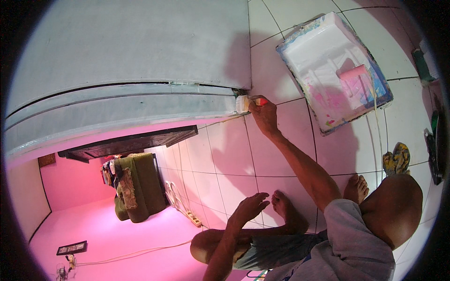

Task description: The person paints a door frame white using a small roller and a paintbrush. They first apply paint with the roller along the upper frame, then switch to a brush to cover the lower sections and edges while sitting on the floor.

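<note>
My right hand is closed around a paintbrush with pale bristles and a red-tipped handle. Its bristles touch the foot of a whitish-painted door frame, close to the tiled floor. Beside the frame is a pale grey-white door, with a dark gap between them. My left hand hangs near my bent knee, its fingers stretched out and holding nothing. To the right of the brush lies a paint-smeared tray with white paint in it. A roller with a pink sleeve rests in the tray.
A yellow and dark stained cloth-like thing lies on the white tiles near my foot. A power strip with a cable is left of my knee. Beyond the frame are a dark door panel, a green armchair and pink walls.
</note>
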A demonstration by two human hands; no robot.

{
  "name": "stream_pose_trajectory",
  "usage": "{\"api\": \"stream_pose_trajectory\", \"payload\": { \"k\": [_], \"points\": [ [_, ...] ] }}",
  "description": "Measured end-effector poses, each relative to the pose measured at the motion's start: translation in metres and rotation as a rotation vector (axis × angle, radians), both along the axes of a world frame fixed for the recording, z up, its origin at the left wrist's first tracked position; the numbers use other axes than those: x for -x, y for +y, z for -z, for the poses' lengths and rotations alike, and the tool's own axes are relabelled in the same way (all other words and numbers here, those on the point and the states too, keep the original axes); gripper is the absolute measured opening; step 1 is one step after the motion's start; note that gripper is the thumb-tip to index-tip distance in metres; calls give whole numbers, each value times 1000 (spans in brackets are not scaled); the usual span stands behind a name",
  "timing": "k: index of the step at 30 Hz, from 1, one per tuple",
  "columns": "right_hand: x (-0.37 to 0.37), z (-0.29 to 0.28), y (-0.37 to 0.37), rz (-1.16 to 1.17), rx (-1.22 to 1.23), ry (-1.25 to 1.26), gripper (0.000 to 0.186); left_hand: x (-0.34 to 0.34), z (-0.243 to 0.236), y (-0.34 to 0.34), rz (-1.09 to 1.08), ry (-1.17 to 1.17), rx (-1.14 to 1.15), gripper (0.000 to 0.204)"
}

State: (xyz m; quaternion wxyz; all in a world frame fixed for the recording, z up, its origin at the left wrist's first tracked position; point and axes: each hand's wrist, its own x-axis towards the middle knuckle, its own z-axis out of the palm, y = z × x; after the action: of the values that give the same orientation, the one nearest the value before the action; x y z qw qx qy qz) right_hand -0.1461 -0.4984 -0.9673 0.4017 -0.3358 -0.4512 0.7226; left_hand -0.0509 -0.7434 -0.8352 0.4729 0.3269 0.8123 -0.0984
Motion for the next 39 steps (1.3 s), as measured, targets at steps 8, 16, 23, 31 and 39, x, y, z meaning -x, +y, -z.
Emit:
{"api": "stream_pose_trajectory", "payload": {
  "k": [8, 16, 23, 31, 39],
  "points": [
    [8, -5, -26, 77, 68, 208, 21, 2, 1, 2, 16, -6, 29, 42],
    [-29, 9, -17, -90, 172, 81, 13, 2, -2, -7, 18, 11, -1, 41],
    [-13, 24, 0, -270, 212, 146, 19, -2, -5, 0, -19, -5, 12, 42],
    [-3, 20, 0, -95, 194, 173, 23, -1, -6, -4, 0, 10, 4, 42],
    [2, 28, 8, -259, 118, 159, 18, -2, -9, 6, 5, 9, 20, 41]
  ]
}}
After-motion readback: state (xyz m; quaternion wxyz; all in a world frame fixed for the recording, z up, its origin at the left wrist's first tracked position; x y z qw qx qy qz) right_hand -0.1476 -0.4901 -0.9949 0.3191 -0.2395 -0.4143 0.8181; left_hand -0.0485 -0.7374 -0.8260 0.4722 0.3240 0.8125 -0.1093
